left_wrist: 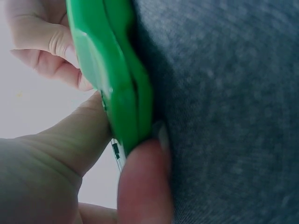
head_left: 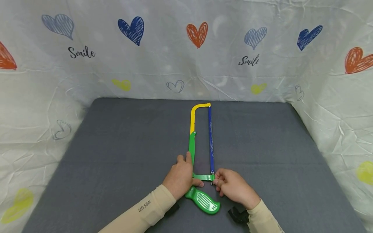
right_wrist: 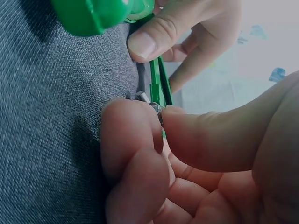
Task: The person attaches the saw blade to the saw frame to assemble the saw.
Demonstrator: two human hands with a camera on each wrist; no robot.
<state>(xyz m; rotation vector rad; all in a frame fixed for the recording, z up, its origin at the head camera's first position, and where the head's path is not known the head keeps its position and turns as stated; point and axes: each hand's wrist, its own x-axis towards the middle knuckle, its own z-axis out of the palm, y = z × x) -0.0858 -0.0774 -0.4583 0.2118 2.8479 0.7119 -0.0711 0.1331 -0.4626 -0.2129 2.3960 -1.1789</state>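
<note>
A hacksaw [head_left: 191,142] lies on the table, its yellow far end pointing away and its blue blade [head_left: 211,139] on the right. My left hand [head_left: 179,178] grips the green frame just above the green handle [head_left: 204,202], thumb across the near crossbar side. In the left wrist view the left thumb and a fingertip [left_wrist: 145,182] sit on either side of the green plastic. With thumb and fingers my right hand [head_left: 234,187] pinches a small metal wing nut [right_wrist: 156,108] at the blade's near end, by the green crossbar [head_left: 204,177]. The fingers partly hide it.
The dark grey cloth table [head_left: 131,139] extends around the saw. A white curtain [head_left: 163,58] with hearts and "Smile" lettering hangs behind and at both sides. Black wrist straps [head_left: 239,215] show under the beige sleeves [head_left: 145,207].
</note>
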